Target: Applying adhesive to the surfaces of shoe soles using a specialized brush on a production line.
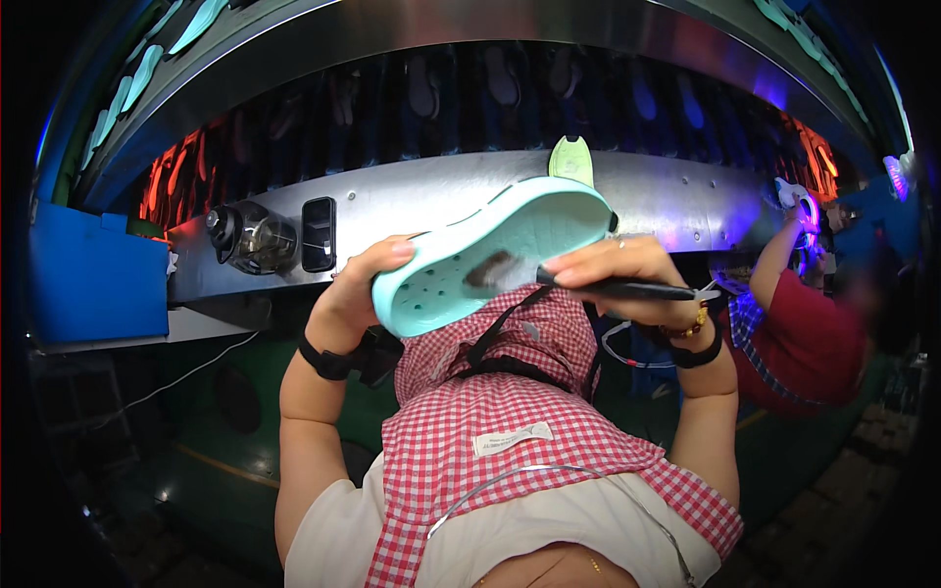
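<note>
Turquoise clog (490, 235) is held mid-frame, gripped near its toe by the fingers of the left hand (355, 284). A black-handled brush (632, 289) is pinched in the right hand (642, 265), bristles at the clog's opening. A lidded bottle (263, 240) is set on the worktop (412, 201), left.

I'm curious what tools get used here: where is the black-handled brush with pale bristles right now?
In the head view, just right of centre, the brush is in the person's right hand, its bristles inside the mint-green perforated clog.
</note>
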Demonstrator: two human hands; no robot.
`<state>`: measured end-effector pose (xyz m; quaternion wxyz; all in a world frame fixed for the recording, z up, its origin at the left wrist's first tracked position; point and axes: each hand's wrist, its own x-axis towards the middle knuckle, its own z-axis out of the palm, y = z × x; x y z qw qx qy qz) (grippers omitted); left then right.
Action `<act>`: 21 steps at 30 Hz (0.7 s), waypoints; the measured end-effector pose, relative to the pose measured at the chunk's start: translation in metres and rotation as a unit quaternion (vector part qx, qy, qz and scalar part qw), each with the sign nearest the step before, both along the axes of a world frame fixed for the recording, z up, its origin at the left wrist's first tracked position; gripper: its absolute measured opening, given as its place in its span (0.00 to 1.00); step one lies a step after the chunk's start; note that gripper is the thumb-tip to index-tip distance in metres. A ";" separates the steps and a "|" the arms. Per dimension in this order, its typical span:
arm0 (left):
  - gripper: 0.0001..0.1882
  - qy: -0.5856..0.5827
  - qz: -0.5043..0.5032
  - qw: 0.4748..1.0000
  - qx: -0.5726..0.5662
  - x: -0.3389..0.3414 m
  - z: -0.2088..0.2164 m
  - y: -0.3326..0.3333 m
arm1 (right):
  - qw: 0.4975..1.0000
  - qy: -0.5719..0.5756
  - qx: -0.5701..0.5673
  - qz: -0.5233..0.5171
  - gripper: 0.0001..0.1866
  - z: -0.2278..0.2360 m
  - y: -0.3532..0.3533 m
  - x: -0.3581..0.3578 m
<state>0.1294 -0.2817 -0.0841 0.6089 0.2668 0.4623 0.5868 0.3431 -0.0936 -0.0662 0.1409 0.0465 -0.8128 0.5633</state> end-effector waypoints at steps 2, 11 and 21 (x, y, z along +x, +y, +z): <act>0.37 0.090 0.011 0.996 0.000 0.003 0.011 -0.001 | 0.999 0.036 0.024 0.028 0.12 -0.019 -0.001 0.003; 0.43 -0.315 0.147 0.925 0.152 0.019 -0.052 0.040 | 0.992 0.037 0.006 -0.119 0.12 -0.015 -0.024 -0.011; 0.47 -0.262 0.286 0.911 0.140 0.023 -0.069 0.047 | 0.963 0.125 0.218 -0.094 0.09 -0.043 -0.045 -0.036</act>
